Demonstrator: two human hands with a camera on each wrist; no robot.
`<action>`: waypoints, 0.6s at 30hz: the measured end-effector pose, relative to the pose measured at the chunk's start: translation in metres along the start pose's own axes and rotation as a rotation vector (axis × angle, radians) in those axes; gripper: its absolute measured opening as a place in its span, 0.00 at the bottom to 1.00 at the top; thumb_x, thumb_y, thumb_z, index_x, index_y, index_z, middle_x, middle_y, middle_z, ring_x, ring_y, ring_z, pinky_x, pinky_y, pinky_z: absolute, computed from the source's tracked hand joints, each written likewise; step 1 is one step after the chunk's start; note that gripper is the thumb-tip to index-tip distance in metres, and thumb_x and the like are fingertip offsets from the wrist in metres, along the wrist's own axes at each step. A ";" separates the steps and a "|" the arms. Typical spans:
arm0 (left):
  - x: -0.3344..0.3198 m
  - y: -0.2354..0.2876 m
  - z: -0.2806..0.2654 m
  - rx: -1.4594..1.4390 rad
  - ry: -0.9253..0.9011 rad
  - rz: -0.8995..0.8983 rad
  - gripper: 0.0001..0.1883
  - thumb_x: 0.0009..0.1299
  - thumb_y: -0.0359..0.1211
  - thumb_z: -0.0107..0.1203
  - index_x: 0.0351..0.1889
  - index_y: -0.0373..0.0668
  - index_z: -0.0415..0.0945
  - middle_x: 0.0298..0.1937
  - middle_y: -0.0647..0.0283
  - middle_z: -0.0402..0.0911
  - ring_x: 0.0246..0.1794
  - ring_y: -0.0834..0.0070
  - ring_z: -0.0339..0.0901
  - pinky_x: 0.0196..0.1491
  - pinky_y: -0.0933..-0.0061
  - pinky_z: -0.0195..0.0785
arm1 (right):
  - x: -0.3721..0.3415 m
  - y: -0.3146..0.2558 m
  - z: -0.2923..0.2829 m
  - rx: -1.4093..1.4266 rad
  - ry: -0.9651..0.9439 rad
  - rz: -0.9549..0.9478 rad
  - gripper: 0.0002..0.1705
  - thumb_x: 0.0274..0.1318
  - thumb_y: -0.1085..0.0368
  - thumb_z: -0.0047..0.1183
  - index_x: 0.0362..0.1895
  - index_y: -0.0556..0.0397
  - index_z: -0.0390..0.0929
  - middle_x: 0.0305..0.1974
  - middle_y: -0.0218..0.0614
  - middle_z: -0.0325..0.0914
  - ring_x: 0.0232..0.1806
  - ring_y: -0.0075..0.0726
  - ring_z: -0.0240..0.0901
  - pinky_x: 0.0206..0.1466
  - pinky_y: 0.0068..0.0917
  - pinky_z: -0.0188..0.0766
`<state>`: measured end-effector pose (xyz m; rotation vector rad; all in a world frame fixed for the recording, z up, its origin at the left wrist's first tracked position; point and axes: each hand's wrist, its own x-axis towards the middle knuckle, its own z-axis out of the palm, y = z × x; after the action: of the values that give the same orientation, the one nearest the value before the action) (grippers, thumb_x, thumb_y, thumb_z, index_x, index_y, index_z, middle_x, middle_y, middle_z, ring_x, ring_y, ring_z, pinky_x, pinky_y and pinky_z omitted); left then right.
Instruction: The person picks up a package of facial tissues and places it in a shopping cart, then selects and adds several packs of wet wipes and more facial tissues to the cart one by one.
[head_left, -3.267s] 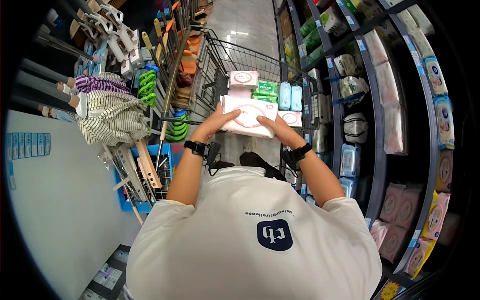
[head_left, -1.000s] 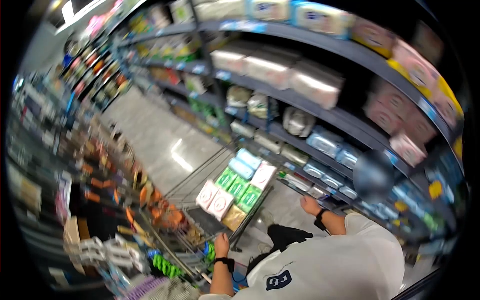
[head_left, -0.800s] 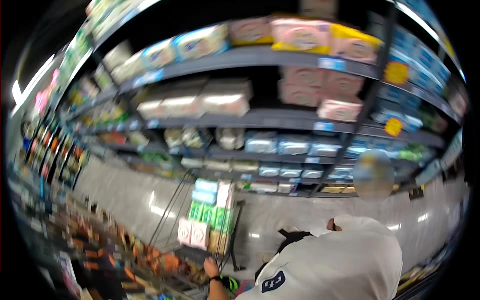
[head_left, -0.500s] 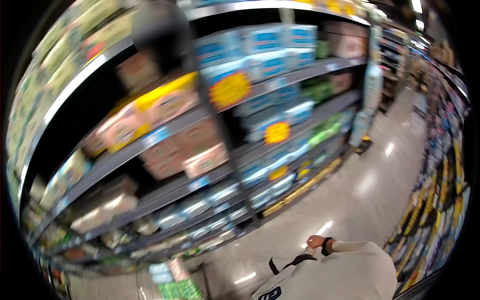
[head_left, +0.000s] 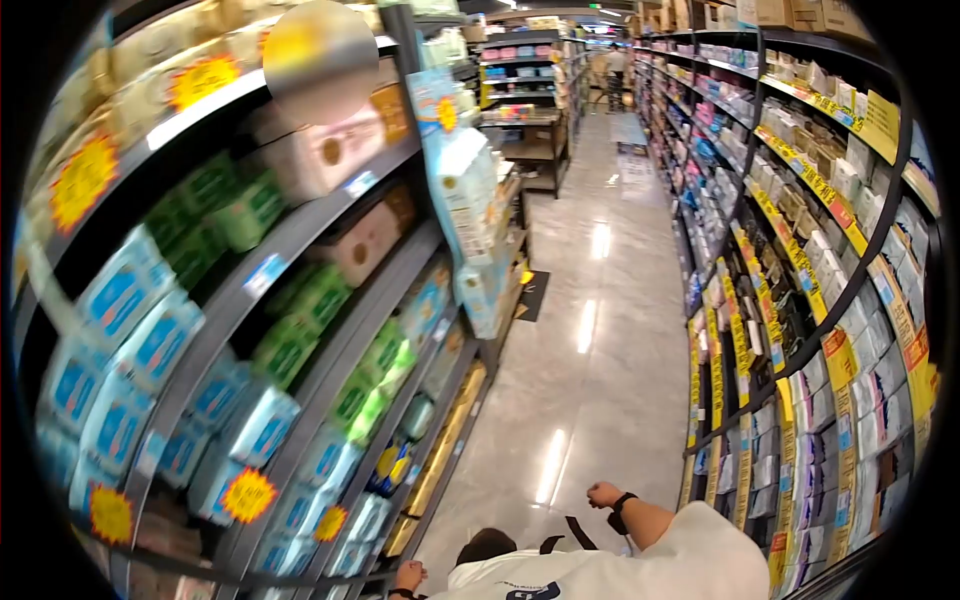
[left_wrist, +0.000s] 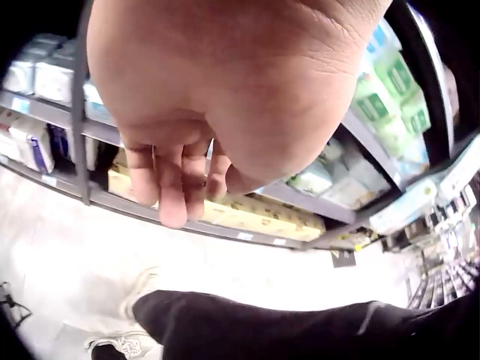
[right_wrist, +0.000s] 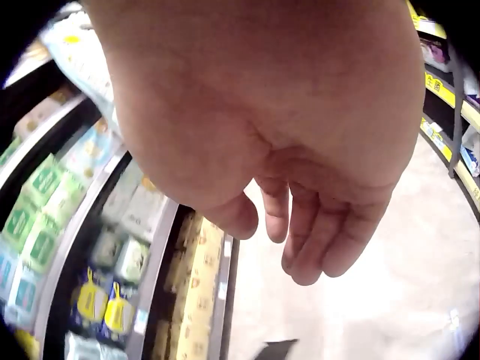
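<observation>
My left hand (head_left: 410, 577) hangs low by the bottom of the left shelving in the head view. Seen from the left wrist, this hand (left_wrist: 202, 112) is empty, its fingers loosely bent, with yellowish packs (left_wrist: 262, 217) on the lowest shelf behind it. My right hand (head_left: 605, 494) is over the aisle floor in the head view, away from the shelves. The right wrist view shows that hand (right_wrist: 277, 142) holding nothing, its fingers hanging loosely bent; a row of yellowish packs (right_wrist: 199, 292) lies beyond the thumb side.
Shelving with blue packs (head_left: 120, 430) and green packs (head_left: 250, 210) runs along the left. The tiled floor (head_left: 600, 250) stretches ahead past a dark mat (head_left: 532, 296). On the right stand shelves with yellow price strips (head_left: 810, 290). A person (head_left: 615, 75) is far down the aisle.
The white and pink pack held earlier has left both hands. The head view has swung right from the cart to the long aisle, and the cart is out of view.
</observation>
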<state>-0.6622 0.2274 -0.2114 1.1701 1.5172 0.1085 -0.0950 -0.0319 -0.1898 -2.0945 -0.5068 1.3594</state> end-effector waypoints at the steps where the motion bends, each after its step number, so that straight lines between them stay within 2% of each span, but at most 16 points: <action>1: 0.020 0.036 0.016 0.152 -0.099 -0.024 0.13 0.71 0.37 0.47 0.34 0.35 0.75 0.25 0.59 0.80 0.24 0.71 0.79 0.27 0.69 0.72 | 0.009 -0.008 -0.019 0.043 0.019 0.007 0.16 0.57 0.61 0.49 0.42 0.61 0.79 0.30 0.40 0.81 0.27 0.34 0.78 0.29 0.29 0.76; 2: 0.038 0.068 0.031 0.309 -0.197 -0.044 0.13 0.71 0.37 0.48 0.33 0.36 0.76 0.25 0.59 0.80 0.24 0.71 0.80 0.28 0.68 0.72 | 0.019 -0.016 -0.038 0.090 0.039 0.013 0.18 0.58 0.61 0.48 0.45 0.62 0.78 0.32 0.40 0.82 0.28 0.33 0.79 0.29 0.29 0.76; 4: 0.105 0.118 0.069 0.452 -0.538 -0.334 0.14 0.70 0.37 0.47 0.33 0.36 0.77 0.28 0.56 0.82 0.29 0.70 0.81 0.31 0.68 0.73 | 0.033 -0.033 -0.093 0.094 0.065 0.051 0.17 0.58 0.61 0.48 0.45 0.61 0.78 0.32 0.40 0.81 0.29 0.33 0.79 0.30 0.29 0.76; 5: 0.117 0.131 0.092 0.525 -0.375 -0.201 0.16 0.69 0.40 0.47 0.33 0.38 0.80 0.30 0.53 0.83 0.34 0.66 0.82 0.36 0.65 0.73 | 0.045 -0.036 -0.121 0.106 0.072 0.052 0.18 0.59 0.61 0.48 0.46 0.61 0.77 0.32 0.40 0.81 0.30 0.33 0.79 0.30 0.29 0.76; 6: 0.142 0.155 0.113 0.858 -0.573 0.048 0.16 0.69 0.41 0.48 0.33 0.39 0.81 0.30 0.53 0.83 0.36 0.65 0.82 0.37 0.63 0.73 | 0.060 -0.038 -0.144 0.122 0.076 0.051 0.18 0.59 0.61 0.48 0.48 0.60 0.77 0.32 0.39 0.81 0.31 0.33 0.79 0.31 0.29 0.76; 7: 0.166 0.178 0.131 1.298 -0.677 0.440 0.17 0.68 0.43 0.48 0.34 0.40 0.81 0.31 0.53 0.83 0.37 0.64 0.82 0.38 0.61 0.72 | 0.069 -0.036 -0.170 0.148 0.181 0.093 0.18 0.59 0.61 0.48 0.49 0.59 0.77 0.32 0.39 0.81 0.30 0.34 0.79 0.30 0.29 0.76; 8: 0.184 0.206 0.149 1.565 -0.662 0.835 0.18 0.67 0.45 0.49 0.35 0.41 0.82 0.31 0.54 0.83 0.38 0.63 0.82 0.39 0.60 0.72 | 0.096 -0.012 -0.197 0.170 0.192 0.119 0.19 0.59 0.61 0.48 0.50 0.58 0.76 0.32 0.40 0.81 0.28 0.34 0.79 0.28 0.29 0.76; 9: 0.192 0.229 0.161 1.338 -0.704 0.529 0.18 0.66 0.46 0.50 0.36 0.42 0.82 0.33 0.53 0.83 0.39 0.61 0.81 0.40 0.59 0.72 | 0.108 -0.005 -0.222 0.176 0.305 0.178 0.16 0.57 0.61 0.49 0.43 0.58 0.79 0.29 0.40 0.81 0.25 0.34 0.78 0.27 0.29 0.75; 10: 0.208 0.266 0.183 1.316 -0.744 0.439 0.18 0.65 0.47 0.51 0.37 0.43 0.83 0.35 0.53 0.83 0.40 0.60 0.81 0.41 0.59 0.72 | 0.108 -0.004 -0.250 0.149 0.353 0.156 0.13 0.55 0.61 0.49 0.32 0.58 0.81 0.24 0.40 0.80 0.23 0.34 0.78 0.26 0.30 0.75; 12: 0.249 0.342 0.229 1.445 -0.880 0.442 0.19 0.63 0.48 0.52 0.38 0.46 0.83 0.38 0.53 0.83 0.43 0.58 0.80 0.44 0.58 0.72 | 0.098 -0.003 -0.292 -0.110 0.490 0.184 0.15 0.54 0.62 0.46 0.23 0.59 0.80 0.21 0.42 0.80 0.22 0.34 0.78 0.27 0.31 0.75; 14: 0.297 0.430 0.295 1.662 -1.075 0.570 0.20 0.61 0.50 0.54 0.40 0.48 0.83 0.41 0.52 0.83 0.45 0.55 0.79 0.47 0.57 0.71 | 0.102 0.013 -0.324 -0.395 0.418 0.140 0.17 0.54 0.61 0.44 0.24 0.60 0.80 0.22 0.43 0.80 0.21 0.34 0.77 0.27 0.32 0.75; 16: 0.339 0.521 0.366 1.861 -1.175 0.775 0.21 0.60 0.52 0.56 0.41 0.50 0.84 0.44 0.52 0.83 0.48 0.53 0.78 0.50 0.56 0.71 | 0.136 0.067 -0.334 -0.103 0.522 0.026 0.18 0.58 0.58 0.47 0.29 0.61 0.79 0.21 0.42 0.79 0.20 0.35 0.76 0.23 0.30 0.73; 17: 0.371 0.558 0.403 1.749 -1.110 0.891 0.17 0.50 0.47 0.61 0.28 0.44 0.85 0.33 0.51 0.84 0.34 0.54 0.81 0.39 0.54 0.73 | 0.121 0.033 -0.345 0.170 0.531 0.113 0.18 0.58 0.58 0.47 0.29 0.62 0.78 0.21 0.42 0.78 0.20 0.35 0.76 0.22 0.29 0.72; 18: 0.386 0.594 0.431 1.358 -0.819 0.774 0.16 0.56 0.45 0.54 0.28 0.43 0.84 0.33 0.46 0.83 0.36 0.53 0.81 0.42 0.53 0.73 | 0.110 0.005 -0.353 0.448 0.533 0.200 0.17 0.59 0.59 0.47 0.30 0.62 0.78 0.20 0.41 0.77 0.19 0.35 0.75 0.21 0.29 0.71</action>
<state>0.0917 0.5720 -0.2497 2.3922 0.1713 -0.9099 0.2723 -0.0637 -0.1609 -2.0383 0.2162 0.8487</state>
